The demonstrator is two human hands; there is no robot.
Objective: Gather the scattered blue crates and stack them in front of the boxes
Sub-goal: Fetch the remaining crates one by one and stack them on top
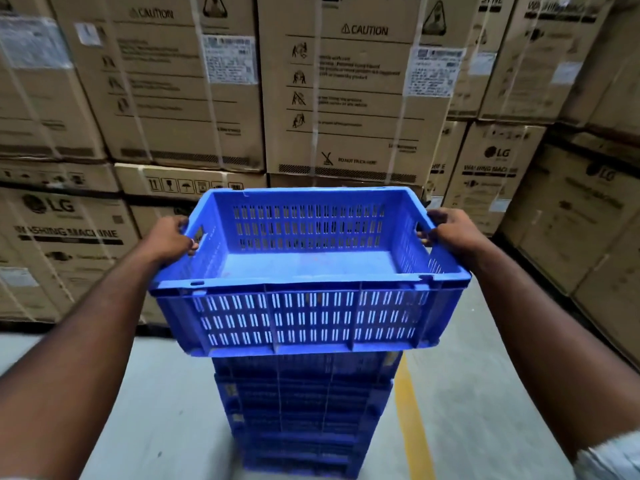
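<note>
Cardboard boxes [346,98] are walled behind a tall crate stack [301,410]. Above it an empty blue crate [304,271] is gripped at its end handles by left hand [169,239] and right hand [450,233]. If seated askew, the stack could be toppled.

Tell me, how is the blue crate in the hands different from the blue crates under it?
The top crate is gripped at its two ends by the left hand and right hand; the stacked crates below are untouched. The top crate looks bright, its empty inside showing; the stacked crates look darker, their insides covered. The top crate looks wider, being nearer the camera. Both are blue with slotted walls, in front of the cardboard boxes.
</note>
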